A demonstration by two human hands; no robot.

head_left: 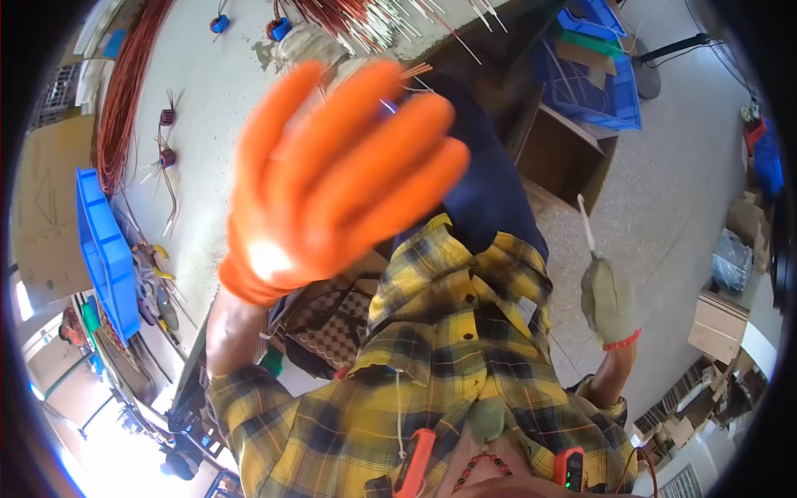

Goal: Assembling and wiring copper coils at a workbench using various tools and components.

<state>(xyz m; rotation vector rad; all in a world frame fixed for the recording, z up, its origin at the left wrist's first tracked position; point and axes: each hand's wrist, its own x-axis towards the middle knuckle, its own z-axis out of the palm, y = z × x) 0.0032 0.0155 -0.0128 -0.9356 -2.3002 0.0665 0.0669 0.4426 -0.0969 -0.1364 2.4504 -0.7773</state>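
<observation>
**Orange-gloved hand raised, pale-gloved hand gripping a thin rod**

Head view: the left hand point(336, 178), in a bright orange glove, fills the middle of the picture, lifted close to the camera. Its fingers are spread wide and straight, pointing toward 1 o'clock, and it holds nothing. The bare forearm runs down from it toward 7 o'clock into a yellow plaid sleeve point(249, 407).

The right hand point(610, 303), in a pale greenish-grey glove with a red cuff, sits at about 4 o'clock from the orange glove, well apart from it. It is closed around the lower end of a thin white rod point(585, 222), which sticks up from the fist toward 12 o'clock, slightly tilted. The rod is over the speckled floor point(689, 166), not over the counter.

The counter point(207, 108) lies behind the left hand, toward 10 o'clock. On it, bundles of copper wire point(124, 91) curve along its far edge, and two small wound coils point(168, 137) lie just beside them. A blue bin point(104, 249) stands at 9 o'clock of the orange glove. More stiff wire ends point(374, 21) fan out at 12 o'clock. Blue crates point(594, 83) rest on the floor at 2 o'clock, beside an open cardboard box point(564, 153).
</observation>
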